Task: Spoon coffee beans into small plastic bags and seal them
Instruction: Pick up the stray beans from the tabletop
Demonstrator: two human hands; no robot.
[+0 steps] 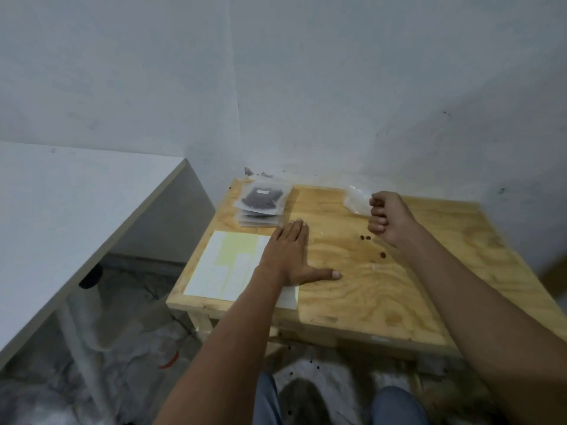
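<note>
Left hand flat on table; right hand fisted.

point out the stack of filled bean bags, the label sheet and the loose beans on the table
stack of filled bags point(261, 201), head view, on the dark beans inside the top bag
label sheet point(227, 265), head view, on its middle, left of the hand
loose beans point(365, 237), head view, on the pair near the fist

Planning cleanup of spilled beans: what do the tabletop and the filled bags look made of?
Tabletop: seemingly unfinished plywood, with swirling grain, a matte surface and a layered front edge. Filled bags: thin translucent plastic, probably frosted, since the dark beans show through dimly; they lie stacked at the far left corner.
</note>
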